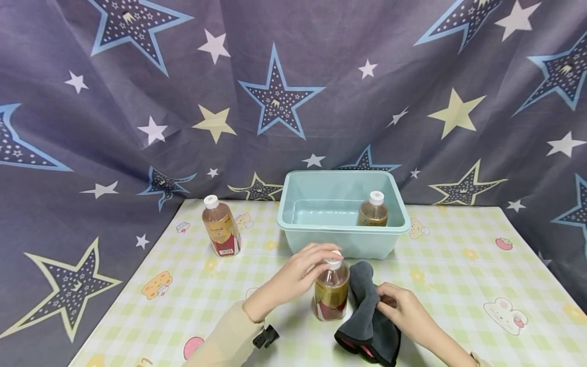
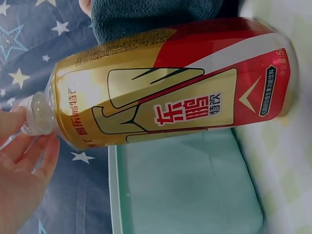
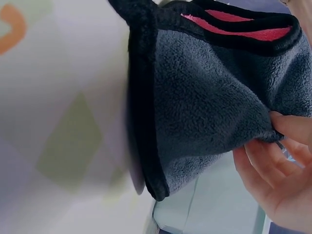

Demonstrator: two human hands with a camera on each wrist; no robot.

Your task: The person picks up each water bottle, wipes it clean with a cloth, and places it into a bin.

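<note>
A drink bottle (image 1: pixel 331 298) with a gold and red label and a white cap stands upright in front of the tub. My left hand (image 1: pixel 309 266) pinches its cap (image 2: pixel 40 114) between thumb and fingers. Against the bottle's right side lies a dark grey cloth (image 1: pixel 367 311) with black edging and a pink-red inner face. My right hand (image 1: pixel 403 308) pinches a bunched fold of this cloth, seen close in the right wrist view, where the cloth (image 3: pixel 195 92) hangs in folds from the fingers.
Behind the hands is a light blue plastic tub (image 1: pixel 339 234), with a similar bottle (image 1: pixel 373 211) standing inside at its right. Another bottle (image 1: pixel 222 228) stands at the back left of the table. A star-printed curtain (image 1: pixel 344 122) hangs behind the checked tablecloth (image 1: pixel 458 265).
</note>
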